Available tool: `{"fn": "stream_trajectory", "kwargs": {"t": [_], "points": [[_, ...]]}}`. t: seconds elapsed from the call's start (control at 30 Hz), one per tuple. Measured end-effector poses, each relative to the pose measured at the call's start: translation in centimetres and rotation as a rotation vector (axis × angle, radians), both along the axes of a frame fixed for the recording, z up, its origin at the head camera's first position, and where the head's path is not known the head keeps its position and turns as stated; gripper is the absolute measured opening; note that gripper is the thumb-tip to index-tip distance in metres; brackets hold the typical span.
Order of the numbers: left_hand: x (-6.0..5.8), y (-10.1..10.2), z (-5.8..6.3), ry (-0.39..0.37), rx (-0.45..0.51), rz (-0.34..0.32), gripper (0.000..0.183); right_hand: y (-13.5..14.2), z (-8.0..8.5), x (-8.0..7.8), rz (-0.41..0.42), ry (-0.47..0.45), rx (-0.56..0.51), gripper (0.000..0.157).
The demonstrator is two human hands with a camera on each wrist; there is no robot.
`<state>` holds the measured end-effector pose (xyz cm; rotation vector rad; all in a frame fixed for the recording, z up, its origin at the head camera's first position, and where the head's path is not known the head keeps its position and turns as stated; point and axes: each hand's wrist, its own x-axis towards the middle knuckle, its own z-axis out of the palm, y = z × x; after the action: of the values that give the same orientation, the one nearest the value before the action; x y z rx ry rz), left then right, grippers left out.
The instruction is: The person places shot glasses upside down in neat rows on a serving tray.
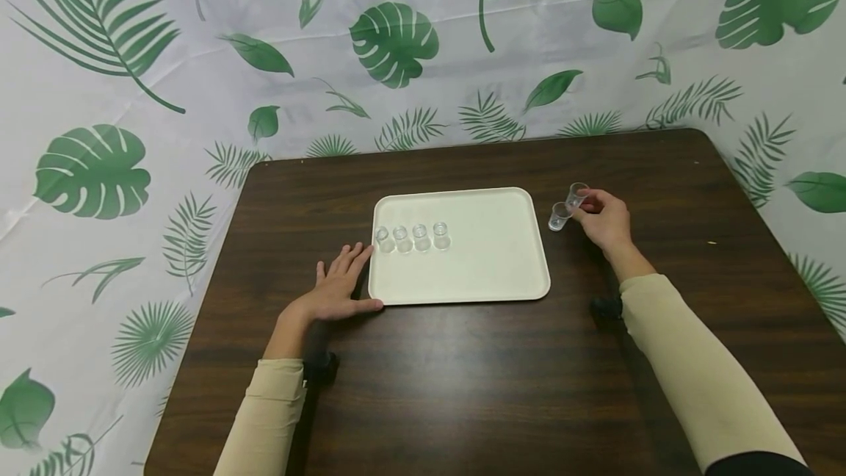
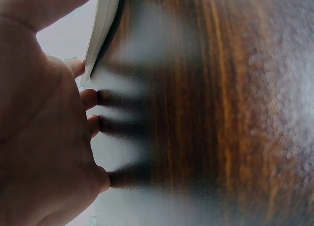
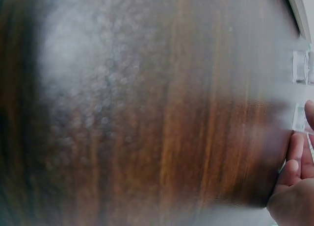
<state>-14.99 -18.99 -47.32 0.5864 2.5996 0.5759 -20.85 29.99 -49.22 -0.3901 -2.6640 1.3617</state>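
Observation:
A cream tray (image 1: 489, 255) lies on the dark wooden table, with several small clear shot glasses (image 1: 421, 238) in a row on its left half. My left hand (image 1: 335, 291) is spread beside the tray's left edge, thumb and index fingertip right at the rim. In the left wrist view its fingertips (image 2: 103, 180) come down to the tabletop. To the right of the tray, my right hand (image 1: 604, 220) pinches a clear shot glass (image 1: 577, 195) between thumb and fingers. Close by on its left stands another shot glass (image 1: 559, 217), also seen at the right wrist view's edge.
The brown wood-grain table (image 1: 449, 388) has rounded far corners. Behind it hangs a white cloth (image 1: 317, 116) printed with green leaves. A small yellow speck (image 1: 711, 242) lies on the table right of my right hand.

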Motion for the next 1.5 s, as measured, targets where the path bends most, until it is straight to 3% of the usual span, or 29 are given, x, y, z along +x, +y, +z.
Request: {"fn": "stream_trajectory", "kwargs": {"t": [0.5, 0.73, 1.23, 1.5], "points": [[0.1, -0.1, -0.4, 0.004, 0.005, 0.002, 0.104, 0.2, -0.4, 0.2, 0.020, -0.007, 0.010, 0.040], [0.1, 0.0, -0.2, -0.002, 0.004, 0.002, 0.104, 0.3, 0.2, 0.3, 0.041, 0.013, -0.034, 0.042], [0.0, 0.1, 0.3, -0.010, 0.004, -0.009, 0.103, 1.5, 2.0, 0.6, -0.094, -0.019, -0.159, 0.044], [0.1, 0.1, 0.3, -0.010, 0.011, -0.009, 0.103, 1.7, 4.6, 0.1, -0.158, 0.085, -0.183, 0.046]]}}
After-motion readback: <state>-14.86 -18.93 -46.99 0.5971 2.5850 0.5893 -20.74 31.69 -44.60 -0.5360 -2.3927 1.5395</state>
